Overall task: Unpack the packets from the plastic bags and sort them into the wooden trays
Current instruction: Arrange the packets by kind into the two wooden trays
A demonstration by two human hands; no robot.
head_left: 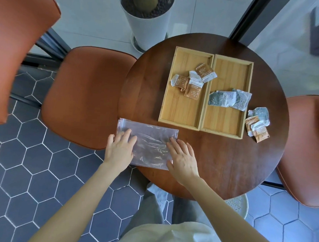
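Both hands, left hand (pixel 120 148) and right hand (pixel 183 157), lie flat and apart on an emptied plastic bag (pixel 148 143); loose packets (pixel 258 124) beside the trays (pixel 205 93) likely need sorting next

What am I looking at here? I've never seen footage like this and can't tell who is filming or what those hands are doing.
There is one picture, from a camera worn on a person's head, looking down. The left hand and right hand lie flat on an empty-looking plastic bag on a round table, gripping nothing. The left tray holds brown packets, the right tray grey packets. A few unsorted packets lie on the table beside the right tray.
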